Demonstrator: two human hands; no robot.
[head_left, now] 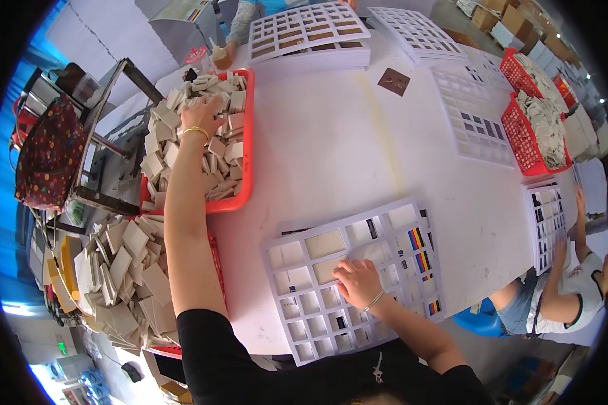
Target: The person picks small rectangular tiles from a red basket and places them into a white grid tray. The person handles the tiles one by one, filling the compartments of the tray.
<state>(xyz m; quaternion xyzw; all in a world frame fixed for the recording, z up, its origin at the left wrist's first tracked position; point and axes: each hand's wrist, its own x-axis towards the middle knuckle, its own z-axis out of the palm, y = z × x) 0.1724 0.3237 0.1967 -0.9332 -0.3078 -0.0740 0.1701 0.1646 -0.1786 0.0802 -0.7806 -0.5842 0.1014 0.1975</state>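
My left hand [206, 113] reaches into a red basket [248, 152] heaped with beige tiles [213, 182]. Its fingers rest apart on the tiles near the far end; whether they touch one or several I cannot tell. In front of me lies a white grid tray [275, 270] with many compartments, some showing printed labels. My right hand [359, 282] is over its left half, fingers bent down and closed at the edge of a beige tile [325, 271] in a compartment. Another beige tile [325, 244] fills the compartment just beyond. The fingertips are partly hidden.
A second heap of tiles [125, 263] stands at my near left. Stacked grid trays [309, 34] lie at the far side, near a brown square [394, 82]. Red baskets [525, 138] stand at the right. Co-workers sit at the far side and at right.
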